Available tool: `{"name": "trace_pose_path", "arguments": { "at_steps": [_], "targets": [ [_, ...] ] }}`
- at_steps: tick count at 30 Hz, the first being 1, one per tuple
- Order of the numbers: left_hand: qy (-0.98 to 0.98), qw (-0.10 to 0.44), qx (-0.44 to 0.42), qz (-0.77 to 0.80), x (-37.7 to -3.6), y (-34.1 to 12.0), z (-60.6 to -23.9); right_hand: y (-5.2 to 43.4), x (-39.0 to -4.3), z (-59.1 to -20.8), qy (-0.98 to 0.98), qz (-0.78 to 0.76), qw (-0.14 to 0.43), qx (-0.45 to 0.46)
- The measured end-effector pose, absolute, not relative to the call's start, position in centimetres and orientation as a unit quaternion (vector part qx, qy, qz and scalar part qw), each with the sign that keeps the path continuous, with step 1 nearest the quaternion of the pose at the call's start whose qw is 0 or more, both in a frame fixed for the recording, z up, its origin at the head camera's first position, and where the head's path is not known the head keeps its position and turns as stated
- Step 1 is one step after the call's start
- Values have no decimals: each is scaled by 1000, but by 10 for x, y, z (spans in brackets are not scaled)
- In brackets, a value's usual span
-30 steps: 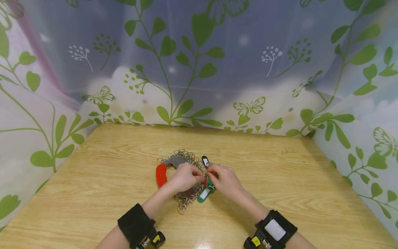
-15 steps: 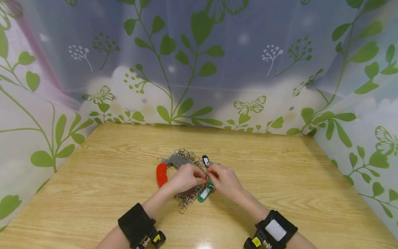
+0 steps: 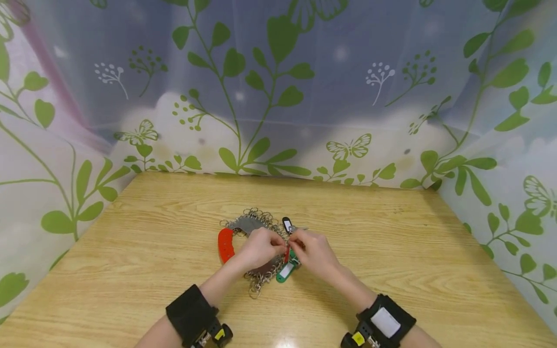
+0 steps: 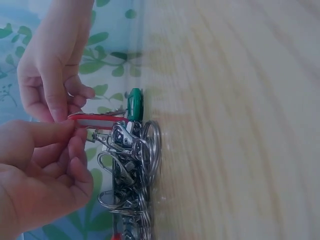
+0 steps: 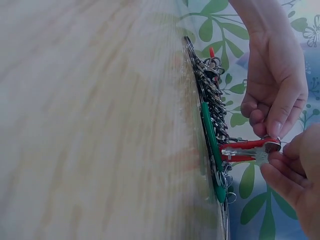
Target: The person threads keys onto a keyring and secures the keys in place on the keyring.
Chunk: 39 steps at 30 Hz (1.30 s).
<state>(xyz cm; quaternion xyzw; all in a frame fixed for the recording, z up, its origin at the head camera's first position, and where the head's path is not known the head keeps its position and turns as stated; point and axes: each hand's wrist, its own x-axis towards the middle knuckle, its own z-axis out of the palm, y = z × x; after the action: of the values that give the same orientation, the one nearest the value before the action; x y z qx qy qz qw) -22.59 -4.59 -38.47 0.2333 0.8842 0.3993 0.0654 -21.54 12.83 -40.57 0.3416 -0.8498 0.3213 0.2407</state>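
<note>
My left hand (image 3: 260, 249) pinches the end of a red key tag (image 4: 102, 122), which stands up from a heap of metal clasps and rings (image 4: 125, 172). At that same end, the fingertips of my right hand (image 3: 317, 252) pinch what looks like the tag's small key ring (image 5: 272, 145); the exact grip is partly hidden. A silver key (image 5: 250, 153) hangs beside the red tag in the right wrist view. Under both hands lies a flat grey plate (image 3: 248, 224) with a curved red piece (image 3: 225, 245) at its left and clasps round its edge.
A green key tag (image 3: 285, 273) lies just in front of the fingers, and a black key tag (image 3: 286, 224) lies behind them. The wooden table (image 3: 130, 270) meets a leaf-patterned curtain (image 3: 278, 121) at the back and sides.
Both hands stay in place at the red key tag. Their fingertips shift only slightly, and the red tag shows a little differently between them.
</note>
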Motion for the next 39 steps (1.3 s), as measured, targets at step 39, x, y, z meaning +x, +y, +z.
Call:
{"name": "trace_pose_path", "arguments": {
  "at_steps": [39],
  "targets": [
    [882,69,246,395,-224,-49,-382,126,-214,-402,-846,322,235,354]
  ]
}}
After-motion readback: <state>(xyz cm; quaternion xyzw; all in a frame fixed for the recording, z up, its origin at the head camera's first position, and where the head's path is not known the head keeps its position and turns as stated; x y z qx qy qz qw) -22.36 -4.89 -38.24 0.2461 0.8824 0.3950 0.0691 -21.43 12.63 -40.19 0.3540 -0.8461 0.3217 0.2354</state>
